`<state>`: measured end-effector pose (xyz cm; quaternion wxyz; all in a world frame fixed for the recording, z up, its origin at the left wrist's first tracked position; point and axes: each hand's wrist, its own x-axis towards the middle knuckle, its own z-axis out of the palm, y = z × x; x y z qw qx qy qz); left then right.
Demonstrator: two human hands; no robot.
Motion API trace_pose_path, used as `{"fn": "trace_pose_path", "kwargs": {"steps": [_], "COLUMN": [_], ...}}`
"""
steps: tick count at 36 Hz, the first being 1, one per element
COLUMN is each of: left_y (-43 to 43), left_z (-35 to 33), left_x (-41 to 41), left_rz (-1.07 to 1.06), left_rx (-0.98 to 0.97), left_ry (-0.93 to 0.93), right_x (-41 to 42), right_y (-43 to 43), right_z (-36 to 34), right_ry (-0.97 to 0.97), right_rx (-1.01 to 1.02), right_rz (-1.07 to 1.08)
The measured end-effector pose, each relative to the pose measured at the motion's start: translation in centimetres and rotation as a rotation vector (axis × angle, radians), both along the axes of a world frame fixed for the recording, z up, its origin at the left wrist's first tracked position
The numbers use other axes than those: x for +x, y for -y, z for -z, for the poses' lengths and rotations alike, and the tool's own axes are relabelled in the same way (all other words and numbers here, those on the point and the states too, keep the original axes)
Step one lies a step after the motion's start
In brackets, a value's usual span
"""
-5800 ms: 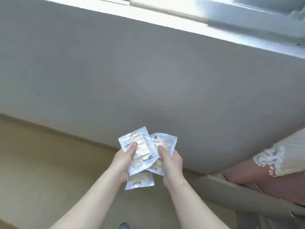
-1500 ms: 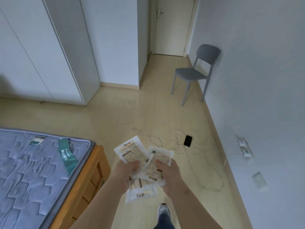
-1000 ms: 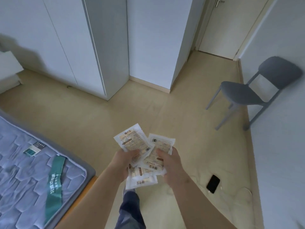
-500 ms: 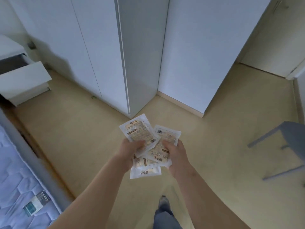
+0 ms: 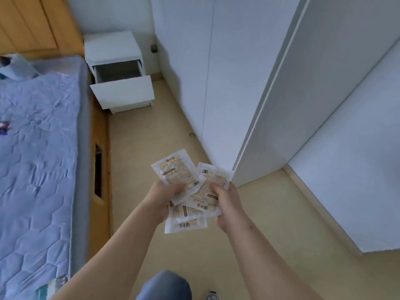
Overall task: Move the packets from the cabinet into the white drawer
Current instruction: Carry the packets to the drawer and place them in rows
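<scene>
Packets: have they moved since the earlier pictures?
Yes. The packets, held by the left hand and right hand, have been carried past the corner of the bed toward the open white drawer, now ahead.

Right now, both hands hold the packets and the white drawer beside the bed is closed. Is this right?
No. The head view shows the white drawer pulled open, not closed. The left hand and right hand do hold the packets.

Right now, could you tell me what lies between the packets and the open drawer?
Head view: only bare floor between the packets and the drawer.
</scene>
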<state>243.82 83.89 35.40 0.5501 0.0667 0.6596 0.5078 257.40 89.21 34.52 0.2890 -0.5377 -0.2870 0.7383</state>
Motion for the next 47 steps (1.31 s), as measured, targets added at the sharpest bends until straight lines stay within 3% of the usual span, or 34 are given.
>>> {"fn": "trace_pose_path", "kwargs": {"steps": [11,36,47], "left_y": [-10.7,-39.7,-46.2], "left_z": [2.0,1.1,3.3], "left_x": [-19.4,-58.1,-73.7], "left_rz": [-0.283,-0.452,-0.569], "left_rx": [-0.016,0.004,0.010], "left_ry": [0.005,-0.016,0.051], "right_x": [-21.5,-62.4,-79.3], "right_y": [-13.5,-45.6,-53.8], "right_z": [1.0,1.3,3.8], "right_ry": [0.014,-0.030,0.040], "right_rx": [-0.076,-0.043,-0.057], "right_rz": [-0.241,-0.520,-0.674]}}
